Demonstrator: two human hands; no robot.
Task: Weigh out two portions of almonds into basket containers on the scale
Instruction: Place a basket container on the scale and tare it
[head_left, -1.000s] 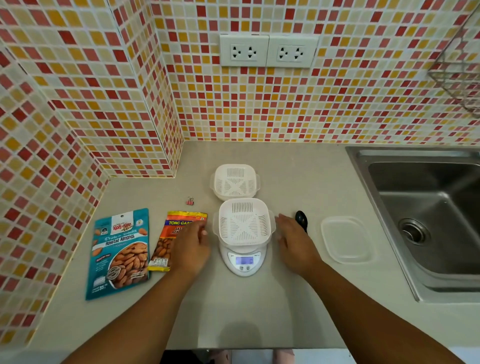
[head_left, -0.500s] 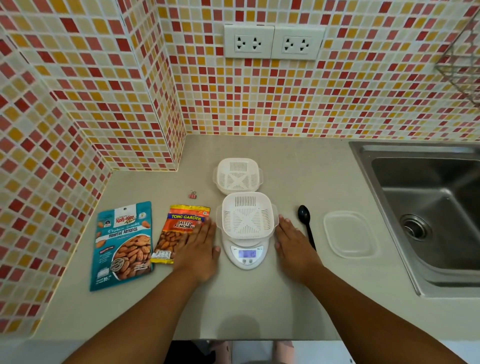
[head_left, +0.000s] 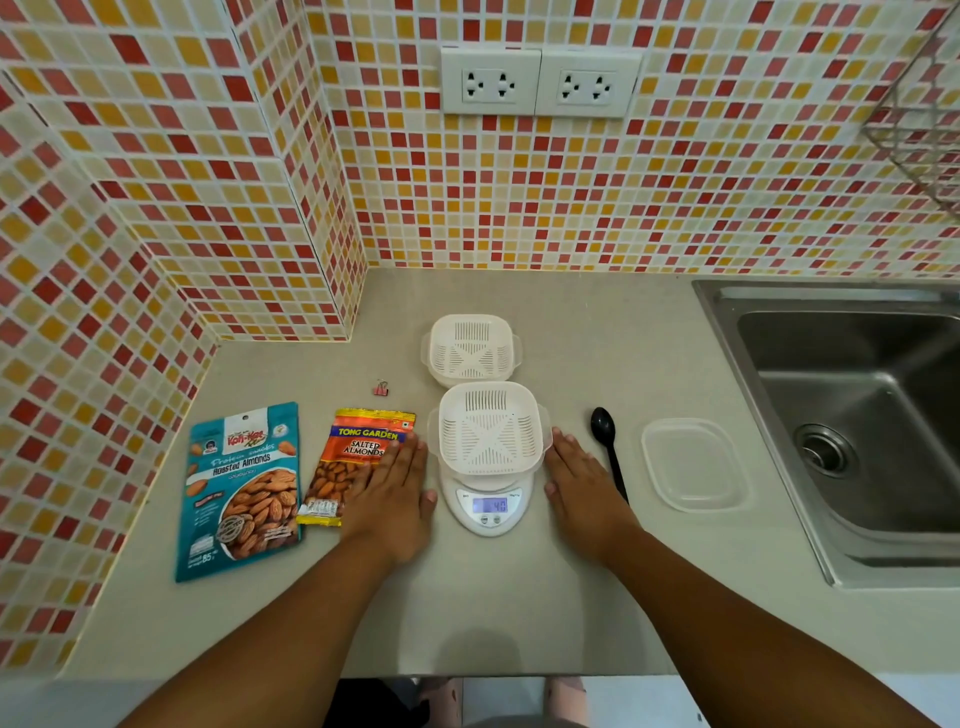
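Both hands, left (head_left: 392, 499) and right (head_left: 584, 491), stay flat (open) on beige counter (head_left: 519, 597).

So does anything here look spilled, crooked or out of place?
Nothing stands out. Both almond packets lie flat with no nuts loose; one basket sits squarely on the scale, the other behind it. The left hand overlaps the salted packet's edge; the right hand rests flat on the counter.

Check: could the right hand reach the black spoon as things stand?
Probably yes. The right hand lies flat on the counter with the spoon just beside it, and nothing sits between them.
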